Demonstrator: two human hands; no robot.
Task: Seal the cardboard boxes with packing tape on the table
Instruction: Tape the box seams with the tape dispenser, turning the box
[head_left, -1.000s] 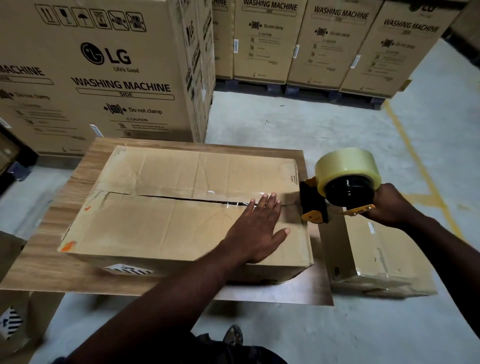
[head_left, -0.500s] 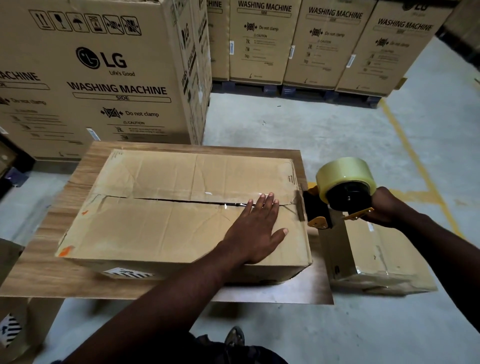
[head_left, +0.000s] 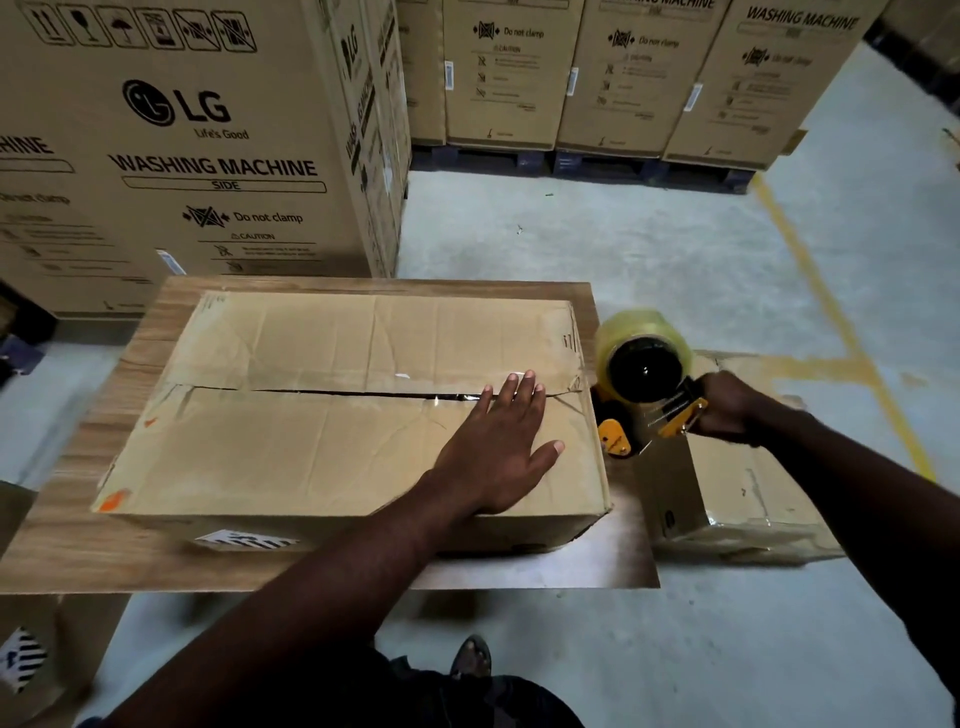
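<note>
Pressing your left hand (head_left: 493, 447) flat, fingers (head_left: 511, 397) straight, on the right end of the box (head_left: 311, 452), you grip the dispenser (head_left: 644, 376) by its handle in your curled right hand (head_left: 727, 410), just off that end. Creased and worn, the box sits on the table (head_left: 67, 551), its seam (head_left: 322, 392) gaping along the middle, glossy tape showing only near your fingertips. The dented card likely gives under pressure; steady it beside the seam.

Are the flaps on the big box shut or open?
Shut: both flaps of the cardboard box lie flat, meeting at a thin dark seam; the left hand rests flat on top.
</note>
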